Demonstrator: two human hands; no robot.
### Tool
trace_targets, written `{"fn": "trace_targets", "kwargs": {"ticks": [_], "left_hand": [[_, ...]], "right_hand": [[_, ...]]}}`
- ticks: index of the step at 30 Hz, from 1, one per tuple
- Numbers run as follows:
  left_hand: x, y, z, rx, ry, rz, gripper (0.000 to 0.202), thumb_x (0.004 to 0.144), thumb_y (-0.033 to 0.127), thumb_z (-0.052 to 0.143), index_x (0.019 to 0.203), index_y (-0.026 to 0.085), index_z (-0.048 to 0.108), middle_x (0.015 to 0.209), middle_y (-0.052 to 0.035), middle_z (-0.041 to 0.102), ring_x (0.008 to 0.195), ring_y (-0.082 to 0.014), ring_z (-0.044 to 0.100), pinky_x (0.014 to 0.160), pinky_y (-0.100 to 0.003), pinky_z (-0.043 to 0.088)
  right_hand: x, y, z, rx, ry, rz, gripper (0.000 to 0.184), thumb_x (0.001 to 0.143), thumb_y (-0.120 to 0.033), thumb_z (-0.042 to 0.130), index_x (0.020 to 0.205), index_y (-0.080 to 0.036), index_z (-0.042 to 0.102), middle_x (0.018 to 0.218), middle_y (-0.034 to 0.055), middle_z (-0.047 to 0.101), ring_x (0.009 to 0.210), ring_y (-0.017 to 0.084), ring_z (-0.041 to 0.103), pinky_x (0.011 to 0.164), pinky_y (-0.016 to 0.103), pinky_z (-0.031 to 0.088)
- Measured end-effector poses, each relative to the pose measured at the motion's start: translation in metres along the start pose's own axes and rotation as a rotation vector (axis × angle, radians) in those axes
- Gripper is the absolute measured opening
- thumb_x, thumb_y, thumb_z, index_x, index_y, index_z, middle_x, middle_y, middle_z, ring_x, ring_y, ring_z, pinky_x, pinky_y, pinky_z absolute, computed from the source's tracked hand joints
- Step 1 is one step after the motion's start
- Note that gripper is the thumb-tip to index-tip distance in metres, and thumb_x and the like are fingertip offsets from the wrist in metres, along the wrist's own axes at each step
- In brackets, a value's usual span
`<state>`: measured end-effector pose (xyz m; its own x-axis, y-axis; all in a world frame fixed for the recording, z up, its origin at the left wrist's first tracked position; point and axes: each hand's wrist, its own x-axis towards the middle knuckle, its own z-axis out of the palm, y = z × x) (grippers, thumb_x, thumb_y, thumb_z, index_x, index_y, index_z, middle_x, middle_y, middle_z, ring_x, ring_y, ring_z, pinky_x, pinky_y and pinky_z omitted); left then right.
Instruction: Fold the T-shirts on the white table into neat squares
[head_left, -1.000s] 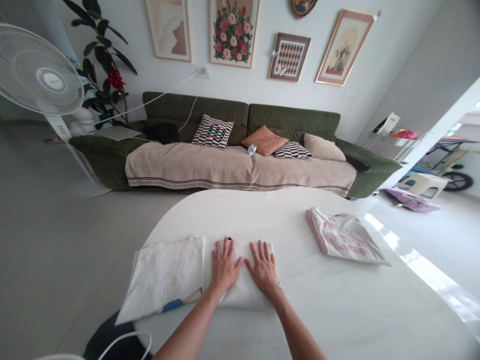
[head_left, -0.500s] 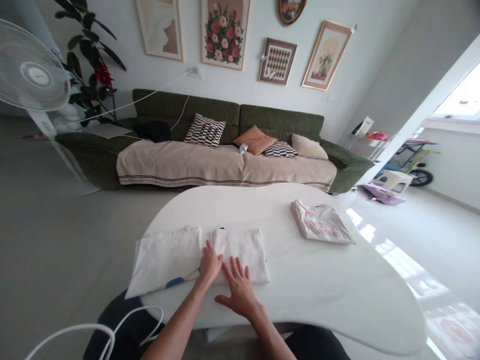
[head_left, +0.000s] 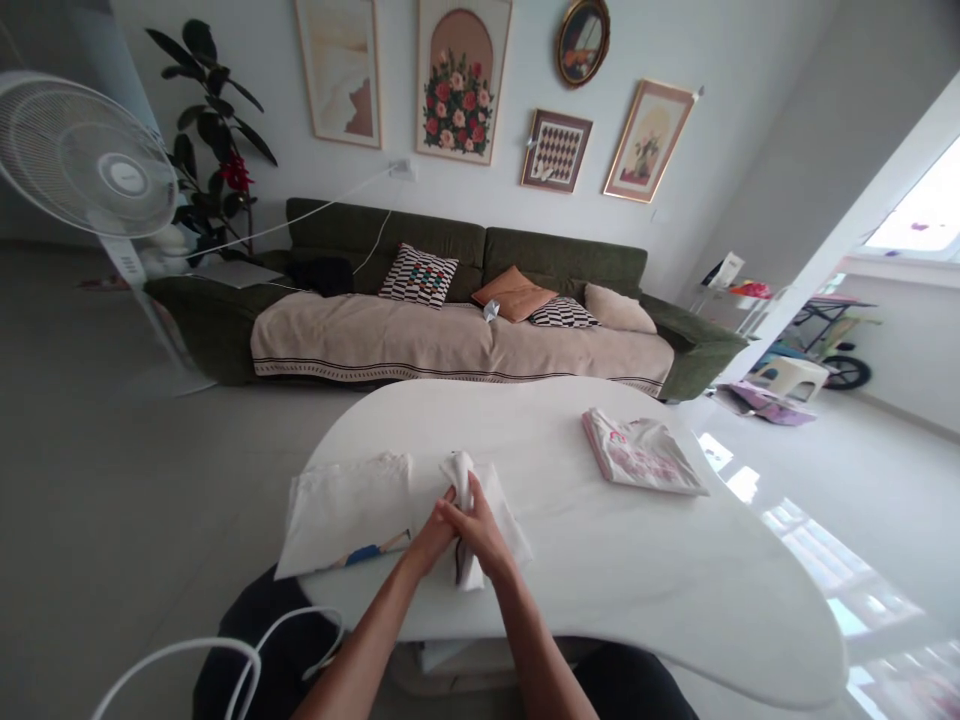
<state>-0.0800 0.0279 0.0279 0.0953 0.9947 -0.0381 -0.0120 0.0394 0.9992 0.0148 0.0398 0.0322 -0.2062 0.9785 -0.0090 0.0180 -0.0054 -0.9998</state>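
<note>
A folded white garment [head_left: 501, 508] lies near the front edge of the white table [head_left: 637, 570]. My left hand [head_left: 433, 532] and my right hand [head_left: 480, 530] meet at its left side, both closed on the raised edge of the cloth [head_left: 462, 478], which stands up off the table between them. To the left of it lies another white folded garment [head_left: 345, 510] with a blue print at its near corner. A folded white shirt with pink print [head_left: 641, 455] rests apart at the right of the table.
Behind the table stands a green sofa [head_left: 465, 300] with a beige throw and several cushions. A white standing fan [head_left: 90, 170] is at the left, with a white cable [head_left: 217, 660] near my legs. Stools and clutter sit at the far right.
My hands went from pressing flat on the white garment to gripping its left edge and lifting it up off the table. The head camera has pulled back.
</note>
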Motion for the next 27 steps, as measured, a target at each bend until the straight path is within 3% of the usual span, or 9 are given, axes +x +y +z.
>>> {"fn": "trace_targets", "kwargs": {"ticks": [4, 7, 9, 12, 15, 17, 21, 27], "left_hand": [[0.001, 0.050, 0.019, -0.003, -0.235, 0.143, 0.062, 0.066, 0.011, 0.049, 0.127, 0.015, 0.040, 0.096, -0.0050, 0.061, 0.087, -0.0173, 0.054, 0.079, -0.030, 0.043], [0.000, 0.078, 0.038, 0.012, -0.316, 0.243, 0.051, 0.068, 0.014, 0.052, 0.119, 0.015, 0.050, 0.097, -0.0056, 0.059, 0.089, -0.0166, 0.054, 0.081, -0.029, 0.042], [0.000, 0.081, 0.046, -0.027, -0.310, 0.274, 0.043, 0.071, 0.019, 0.052, 0.114, 0.015, 0.054, 0.099, -0.0062, 0.059, 0.092, -0.0163, 0.054, 0.082, -0.029, 0.042], [0.007, 0.054, 0.044, -0.012, -0.165, 0.175, 0.034, 0.074, 0.025, 0.049, 0.106, 0.014, 0.057, 0.094, -0.0064, 0.061, 0.086, -0.0151, 0.057, 0.076, -0.026, 0.044], [0.023, 0.006, 0.032, 0.192, 0.110, -0.034, 0.029, 0.075, 0.024, 0.044, 0.096, 0.014, 0.060, 0.087, -0.0053, 0.064, 0.080, -0.0139, 0.059, 0.069, -0.022, 0.044], [0.037, -0.024, 0.026, 0.315, 0.226, -0.131, 0.027, 0.074, 0.021, 0.043, 0.092, 0.013, 0.061, 0.085, -0.0058, 0.066, 0.080, -0.0142, 0.060, 0.069, -0.021, 0.043], [0.069, -0.055, 0.030, 0.383, 0.268, -0.170, 0.022, 0.072, 0.018, 0.047, 0.086, 0.012, 0.063, 0.087, -0.0070, 0.067, 0.084, -0.0153, 0.060, 0.070, -0.021, 0.041], [0.119, -0.061, 0.048, 0.418, 0.290, -0.145, 0.017, 0.072, 0.027, 0.052, 0.069, 0.014, 0.062, 0.071, -0.0041, 0.066, 0.074, -0.0154, 0.059, 0.064, -0.020, 0.038]], "right_hand": [[0.008, -0.018, -0.033, 0.324, 0.107, 0.083, 0.044, 0.065, -0.034, 0.060, 0.104, -0.019, 0.049, 0.068, -0.0041, 0.058, 0.067, 0.013, 0.057, 0.065, 0.024, 0.046], [0.016, -0.022, -0.083, 0.334, 0.146, 0.202, 0.030, 0.066, -0.035, 0.055, 0.090, -0.018, 0.053, 0.061, -0.0029, 0.057, 0.059, 0.014, 0.057, 0.059, 0.026, 0.047], [0.017, -0.015, -0.119, 0.286, 0.145, 0.289, 0.025, 0.066, -0.035, 0.053, 0.082, -0.015, 0.055, 0.059, 0.0007, 0.058, 0.056, 0.017, 0.058, 0.056, 0.028, 0.047], [0.010, 0.008, -0.166, 0.175, 0.188, 0.401, 0.023, 0.066, -0.036, 0.051, 0.073, -0.014, 0.056, 0.054, 0.0035, 0.058, 0.053, 0.019, 0.058, 0.052, 0.030, 0.047], [0.001, 0.036, -0.201, 0.017, 0.308, 0.439, 0.023, 0.064, -0.035, 0.055, 0.076, -0.016, 0.055, 0.052, -0.0001, 0.056, 0.050, 0.016, 0.056, 0.049, 0.027, 0.045], [0.000, 0.051, -0.217, -0.105, 0.395, 0.443, 0.026, 0.063, -0.034, 0.057, 0.082, -0.016, 0.054, 0.053, -0.0021, 0.055, 0.049, 0.014, 0.054, 0.048, 0.025, 0.043], [0.013, 0.067, -0.233, -0.346, 0.501, 0.412, 0.034, 0.063, -0.037, 0.058, 0.089, -0.016, 0.054, 0.062, 0.0001, 0.059, 0.053, 0.014, 0.056, 0.051, 0.025, 0.042], [0.035, 0.075, -0.232, -0.647, 0.577, 0.338, 0.036, 0.066, -0.043, 0.053, 0.090, -0.016, 0.056, 0.078, 0.0074, 0.063, 0.073, 0.020, 0.059, 0.064, 0.027, 0.042]]}}
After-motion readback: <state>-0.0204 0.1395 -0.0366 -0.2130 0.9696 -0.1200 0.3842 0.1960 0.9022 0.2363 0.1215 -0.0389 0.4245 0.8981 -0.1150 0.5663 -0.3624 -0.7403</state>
